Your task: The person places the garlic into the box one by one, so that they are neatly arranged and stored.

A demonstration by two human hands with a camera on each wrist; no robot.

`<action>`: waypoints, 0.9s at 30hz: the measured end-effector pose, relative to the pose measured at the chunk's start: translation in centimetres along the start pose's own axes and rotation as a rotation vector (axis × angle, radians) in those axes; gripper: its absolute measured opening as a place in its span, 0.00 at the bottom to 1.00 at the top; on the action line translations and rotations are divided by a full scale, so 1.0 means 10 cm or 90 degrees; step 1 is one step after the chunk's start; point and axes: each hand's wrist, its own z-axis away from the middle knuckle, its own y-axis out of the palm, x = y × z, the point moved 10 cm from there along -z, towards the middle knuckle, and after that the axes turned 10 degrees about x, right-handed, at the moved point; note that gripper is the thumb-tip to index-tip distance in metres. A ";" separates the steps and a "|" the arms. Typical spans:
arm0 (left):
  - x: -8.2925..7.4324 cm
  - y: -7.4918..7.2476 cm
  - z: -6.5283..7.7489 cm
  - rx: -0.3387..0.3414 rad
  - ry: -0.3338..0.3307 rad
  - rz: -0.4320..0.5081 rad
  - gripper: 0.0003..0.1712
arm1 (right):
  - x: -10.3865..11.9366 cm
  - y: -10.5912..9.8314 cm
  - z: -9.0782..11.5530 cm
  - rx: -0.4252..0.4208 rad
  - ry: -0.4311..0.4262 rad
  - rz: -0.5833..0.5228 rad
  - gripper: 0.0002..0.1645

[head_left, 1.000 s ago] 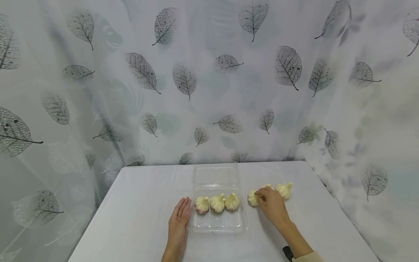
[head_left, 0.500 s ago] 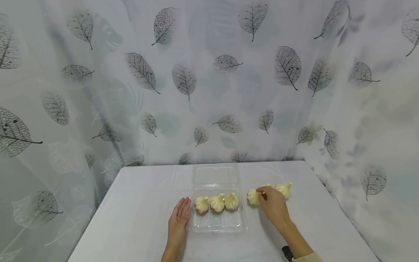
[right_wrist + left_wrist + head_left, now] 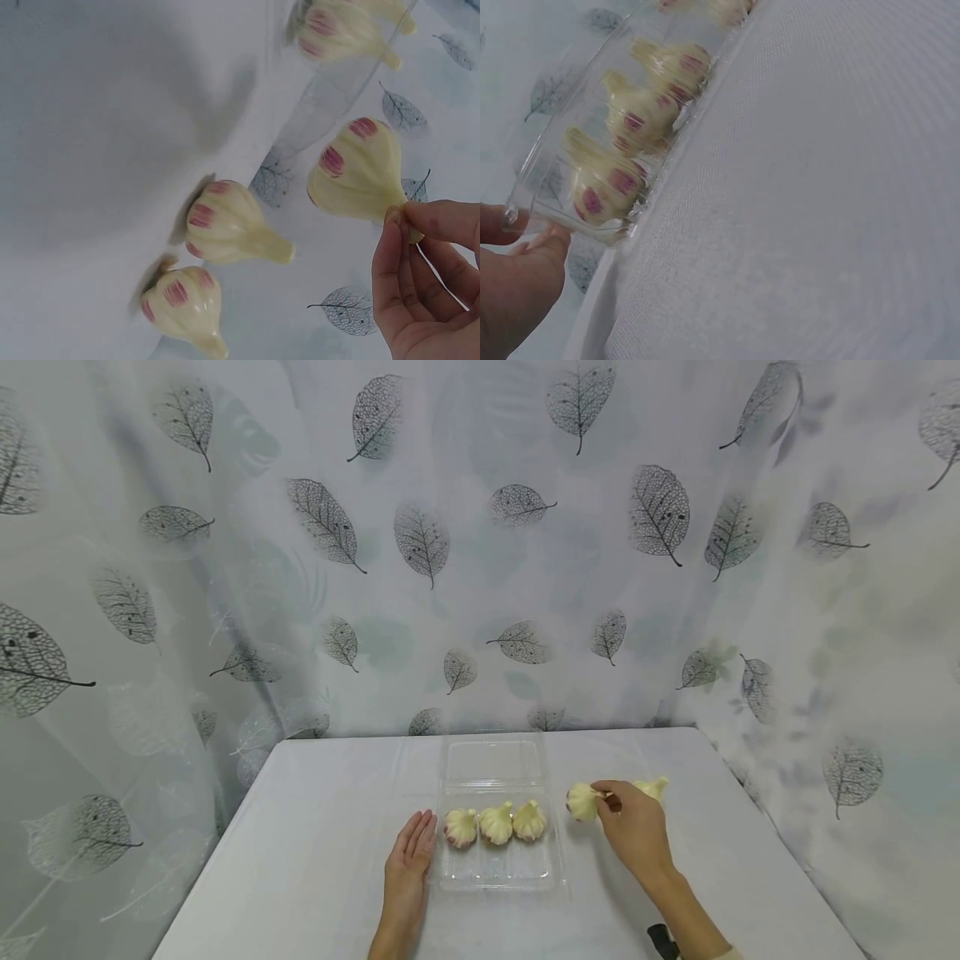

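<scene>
A person's right hand (image 3: 633,827) pinches a cream and purple garlic bulb (image 3: 356,172) by its stem between thumb and fingertips, holding it above a white table (image 3: 315,843), to the right of an open clear plastic container (image 3: 498,875). The left hand (image 3: 407,864), its fingers straight and close together, touches the left side of the container, in which three bulbs (image 3: 496,823) sit in a row. Two loose bulbs (image 3: 225,221) lie side by side on the table near the right hand.
</scene>
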 end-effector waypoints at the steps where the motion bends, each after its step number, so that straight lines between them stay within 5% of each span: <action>1: 0.00 0.00 0.00 -0.001 0.000 -0.003 0.35 | 0.02 -0.02 0.01 -0.006 -0.004 0.003 0.15; 16: 0.00 0.01 0.01 0.010 0.004 -0.001 0.34 | 0.29 -0.21 0.06 -0.021 -0.044 -0.010 0.18; 27: 0.00 0.01 0.00 -0.001 -0.004 -0.003 0.34 | 0.42 -0.14 0.09 -0.002 -0.043 -0.027 0.18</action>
